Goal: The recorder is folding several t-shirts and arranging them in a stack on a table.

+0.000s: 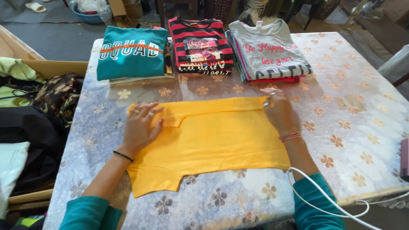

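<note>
**Folding a yellow shirt, halfway through**

Pressing both palms down, we hold a yellow T-shirt [213,140] flat on the near middle of the table [362,110]. Our left hand [140,127] lies spread and open on the shirt's left end, fingers flat beside a folded-in sleeve, gripping nothing. Our right hand [279,111] rests on the far right corner, fingers bent lightly onto the top edge; whether it pinches the cloth or only presses it, we cannot tell. The far edge looks already turned in, so we judge the fold partly made, with the near sleeve still sticking out at the lower left. The next move, as we read it, calls for bringing one end over the other while keeping the edges square.

A flower-patterned cover under clear plastic lines the table. Along its far side sit three folded stacks: a teal shirt pile [131,53] at left, a red-and-black striped pile [200,44] in the middle, a grey pile [268,51] at right. A white cable [328,204] trails over the near right edge. Loose clothes fill a wooden bin [38,110] to the left; the floor beyond holds a blue basin [87,17].
</note>
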